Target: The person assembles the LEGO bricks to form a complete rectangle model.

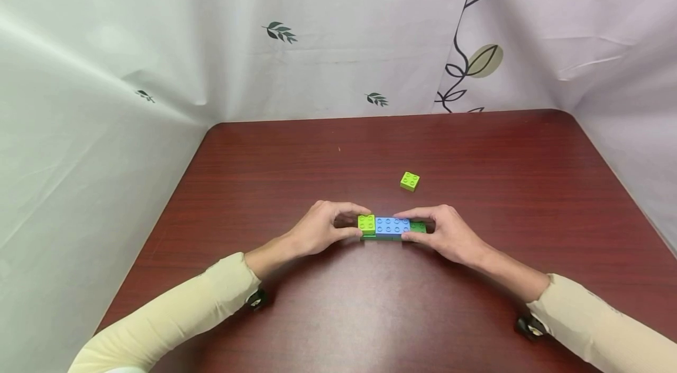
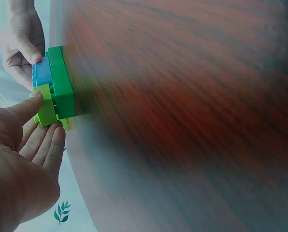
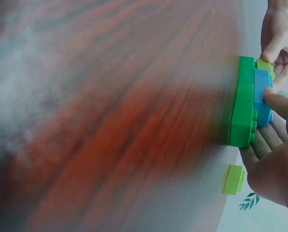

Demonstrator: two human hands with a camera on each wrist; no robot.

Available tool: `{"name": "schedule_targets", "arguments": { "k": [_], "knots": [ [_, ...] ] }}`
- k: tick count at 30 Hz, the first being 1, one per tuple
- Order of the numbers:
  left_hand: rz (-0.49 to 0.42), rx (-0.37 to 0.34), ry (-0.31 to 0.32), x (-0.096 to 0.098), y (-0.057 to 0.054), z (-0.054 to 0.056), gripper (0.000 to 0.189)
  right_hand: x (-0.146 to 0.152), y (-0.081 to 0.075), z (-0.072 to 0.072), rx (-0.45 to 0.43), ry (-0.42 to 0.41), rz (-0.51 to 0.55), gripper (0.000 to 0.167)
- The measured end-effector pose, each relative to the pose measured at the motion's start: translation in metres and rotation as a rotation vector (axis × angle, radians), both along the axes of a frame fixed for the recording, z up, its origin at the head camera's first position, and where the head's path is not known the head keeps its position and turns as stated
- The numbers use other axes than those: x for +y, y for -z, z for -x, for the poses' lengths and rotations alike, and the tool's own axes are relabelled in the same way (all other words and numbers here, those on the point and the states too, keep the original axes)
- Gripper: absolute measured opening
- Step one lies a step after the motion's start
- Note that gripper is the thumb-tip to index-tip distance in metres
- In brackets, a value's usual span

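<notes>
A row of green bricks (image 3: 242,111) lies on the table, carrying a lime-green square brick (image 1: 366,224) at its left end and a longer blue brick (image 1: 392,225) beside it. Green studs stay bare at the right end. My left hand (image 1: 318,227) pinches the lime-green brick between thumb and fingers. From the other side, my right hand (image 1: 449,233) grips the blue brick, thumb on its near face and fingers along the far one. In the left wrist view, the lime-green brick (image 2: 46,107) stands on the green bricks (image 2: 63,87).
Behind the bricks, a loose lime-green square brick (image 1: 409,181) lies on the dark red wooden table (image 1: 296,155). White cloth (image 1: 328,38) with leaf prints hangs along the back and both sides.
</notes>
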State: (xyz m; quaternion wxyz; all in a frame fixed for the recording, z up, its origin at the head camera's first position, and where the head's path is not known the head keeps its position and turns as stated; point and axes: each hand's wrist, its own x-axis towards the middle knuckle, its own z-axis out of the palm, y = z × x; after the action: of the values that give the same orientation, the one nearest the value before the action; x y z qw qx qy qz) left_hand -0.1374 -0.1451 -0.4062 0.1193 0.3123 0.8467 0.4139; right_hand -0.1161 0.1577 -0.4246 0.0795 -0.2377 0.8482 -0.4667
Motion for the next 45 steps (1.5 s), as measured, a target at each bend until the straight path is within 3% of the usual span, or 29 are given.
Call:
{"name": "schedule_targets", "arguments": {
  "k": [25,45],
  "knots": [
    [0.043,0.050,0.007,0.0018,0.0021,-0.0010,0.041,-0.0007,-0.0016,0.0009,0.009,-0.006,-0.008,0.038],
    [0.093,0.081,-0.043,0.0028,0.0029,-0.0044,0.042,-0.0022,-0.0015,-0.0001,0.049,0.020,-0.040,0.039]
  ]
}}
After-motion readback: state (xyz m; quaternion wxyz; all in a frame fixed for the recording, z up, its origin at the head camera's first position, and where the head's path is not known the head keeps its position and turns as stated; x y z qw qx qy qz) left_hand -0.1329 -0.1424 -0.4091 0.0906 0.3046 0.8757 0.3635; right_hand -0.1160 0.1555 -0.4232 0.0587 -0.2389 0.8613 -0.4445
